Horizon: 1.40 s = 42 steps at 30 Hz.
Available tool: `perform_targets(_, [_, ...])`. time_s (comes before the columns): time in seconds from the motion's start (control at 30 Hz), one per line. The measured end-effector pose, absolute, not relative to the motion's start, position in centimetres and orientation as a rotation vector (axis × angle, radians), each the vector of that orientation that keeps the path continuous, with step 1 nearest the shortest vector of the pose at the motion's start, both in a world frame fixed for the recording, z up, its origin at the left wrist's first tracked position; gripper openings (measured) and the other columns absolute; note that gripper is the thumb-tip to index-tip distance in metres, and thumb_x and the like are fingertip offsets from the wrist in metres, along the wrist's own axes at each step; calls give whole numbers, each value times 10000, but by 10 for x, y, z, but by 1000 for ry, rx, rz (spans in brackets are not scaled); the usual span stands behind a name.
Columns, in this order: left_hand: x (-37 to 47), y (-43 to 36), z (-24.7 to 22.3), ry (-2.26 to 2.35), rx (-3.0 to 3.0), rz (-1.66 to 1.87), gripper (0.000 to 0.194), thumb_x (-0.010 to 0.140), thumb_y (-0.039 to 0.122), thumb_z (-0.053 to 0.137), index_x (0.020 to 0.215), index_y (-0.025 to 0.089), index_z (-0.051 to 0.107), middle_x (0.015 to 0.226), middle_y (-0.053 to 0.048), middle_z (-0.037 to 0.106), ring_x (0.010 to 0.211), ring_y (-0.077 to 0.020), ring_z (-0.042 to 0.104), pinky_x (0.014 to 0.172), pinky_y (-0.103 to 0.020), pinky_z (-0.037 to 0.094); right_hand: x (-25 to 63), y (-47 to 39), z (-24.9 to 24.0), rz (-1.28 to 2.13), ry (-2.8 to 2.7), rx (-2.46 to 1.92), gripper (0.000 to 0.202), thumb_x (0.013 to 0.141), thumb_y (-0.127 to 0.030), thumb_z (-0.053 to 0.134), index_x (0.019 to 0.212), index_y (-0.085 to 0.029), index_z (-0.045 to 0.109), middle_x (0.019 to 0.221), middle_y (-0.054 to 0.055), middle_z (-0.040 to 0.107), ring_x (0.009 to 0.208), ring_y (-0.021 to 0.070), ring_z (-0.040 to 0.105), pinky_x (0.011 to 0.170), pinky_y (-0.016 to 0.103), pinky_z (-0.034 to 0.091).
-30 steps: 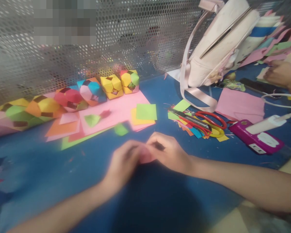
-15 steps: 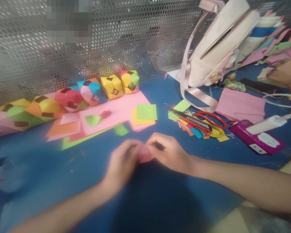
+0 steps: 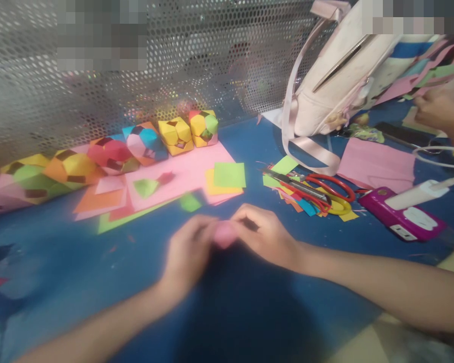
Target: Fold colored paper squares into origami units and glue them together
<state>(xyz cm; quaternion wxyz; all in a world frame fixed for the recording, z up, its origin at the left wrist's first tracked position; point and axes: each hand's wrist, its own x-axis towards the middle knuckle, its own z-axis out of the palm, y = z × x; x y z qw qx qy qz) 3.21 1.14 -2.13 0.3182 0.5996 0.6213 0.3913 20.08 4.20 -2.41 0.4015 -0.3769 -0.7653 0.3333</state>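
While I follow from a distance, the head view, my only one, puts both bare hands close together over the blue tabletop (image 3: 117, 282). Small pink paper piece (image 3: 225, 234) between them, held in the fingers. Left hand (image 3: 191, 242) closed on its left side, blurred; I cannot make out each fingertip. Right hand (image 3: 267, 234) pinches the right side, thumb and forefinger curled. Folds in the paper too soft-edged for me to read.

Risks, as I judge them: paper this small could crease off-line or tear if the two grips pull unevenly. Fingers hide its edges, so a misaligned fold might go unnoticed.

Ahead of the hands, a green folded piece (image 3: 190, 201) lies loose, near the green square (image 3: 230, 175); a brushing knuckle could shift either. To the right, red-handled scissors (image 3: 335, 184) rest on paper scraps (image 3: 306, 207); a forearm swung that way might scatter them. Farther back, a row of paper balls, nearest the middle a yellow one (image 3: 176, 136); a long reach could topple it.
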Motion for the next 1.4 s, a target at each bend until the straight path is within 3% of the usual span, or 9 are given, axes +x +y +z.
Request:
perform_targets(0.2, [32, 12, -23, 1397, 1544, 1021, 118, 832, 284, 547, 792, 194, 613, 787, 2, 665, 726, -121, 614, 688, -228, 473, 202, 45, -24, 796, -1972, -898, 166, 859, -163, 503, 725, -159, 600, 702, 9, 611, 687, 113, 561, 665, 243, 441])
perform_targets(0.3, [31, 12, -26, 1450, 1535, 1088, 109, 815, 260, 559, 746, 184, 595, 843, -15, 653, 794, -133, 609, 723, -239, 466, 202, 45, -24, 859, -1915, -949, 111, 851, -180, 514, 795, -162, 608, 761, 14, 624, 710, 115, 573, 645, 230, 450])
perform_targets(0.43, [30, 13, -28, 1429, 1561, 1072, 72, 800, 240, 566, 757, 183, 555, 920, -21, 640, 846, -140, 603, 741, -245, 462, 202, 47, -25, 805, -1912, -962, 154, 845, -139, 493, 724, -164, 584, 702, 1, 602, 661, 107, 553, 615, 225, 438])
perform_targets(0.57, [31, 13, -25, 1437, 1556, 934, 109, 824, 282, 547, 868, 187, 579, 812, -5, 654, 733, -132, 615, 659, -231, 472, 201, 47, -27, 690, -1984, -826, 167, 857, -130, 477, 730, -162, 580, 706, 16, 597, 685, 116, 549, 662, 248, 443])
perform_targets(0.7, [34, 13, -20, 1447, 1558, 886, 159, 839, 293, 529, 765, 174, 602, 727, -3, 663, 675, -132, 623, 630, -222, 479, 200, 46, -28, 710, -1984, -798, 131, 859, -140, 487, 770, -164, 580, 736, 23, 600, 711, 119, 557, 674, 249, 448])
perform_targets(0.87, [35, 14, -17, 1389, 1589, 868, 153, 833, 310, 541, 851, 188, 633, 786, -7, 686, 712, -137, 632, 665, -226, 486, 201, 45, -26, 739, -1989, -815, 173, 863, -144, 470, 714, -170, 554, 694, 7, 569, 671, 112, 532, 643, 244, 430])
perform_targets(1.07, [35, 12, -16, 1477, 1617, 928, 157, 830, 287, 536, 758, 186, 632, 751, 7, 673, 696, -130, 614, 663, -216, 477, 204, 45, -21, 918, -1951, -862, 139, 865, -165, 442, 782, -165, 553, 764, 15, 570, 725, 116, 540, 664, 241, 436])
perform_targets(1.4, [34, 13, -17, 1413, 1671, 940, 141, 841, 271, 524, 765, 197, 617, 758, 9, 662, 700, -130, 607, 665, -223, 472, 201, 44, -26, 722, -2048, -778, 171, 872, -184, 446, 711, -176, 504, 674, 3, 542, 653, 115, 514, 643, 253, 408])
